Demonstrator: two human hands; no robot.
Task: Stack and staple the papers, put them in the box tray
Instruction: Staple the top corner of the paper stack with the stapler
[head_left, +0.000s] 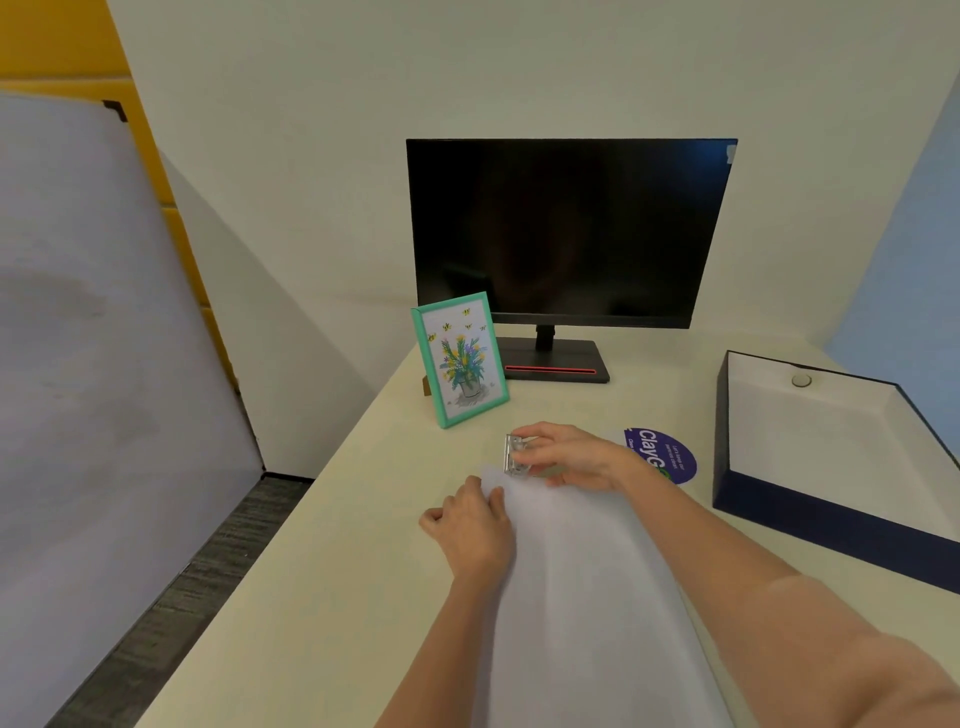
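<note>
Cream desk (322, 597), dark monitor (571, 234), pale wall (311, 130)

A dark monitor (569, 231) stood at the far edge of the surface (322, 571). A green-framed flower picture (461, 359) leaned beside its base. A round purple sticker (670, 454) lay nearer the right edge.

Right hand (563, 456) covers most of the stapler (515, 456). Round sticker (667, 454) behind that wrist is half hidden, small print unreadable. Box tray (831, 525) right of it and papers (587, 597) run off frame.
</note>
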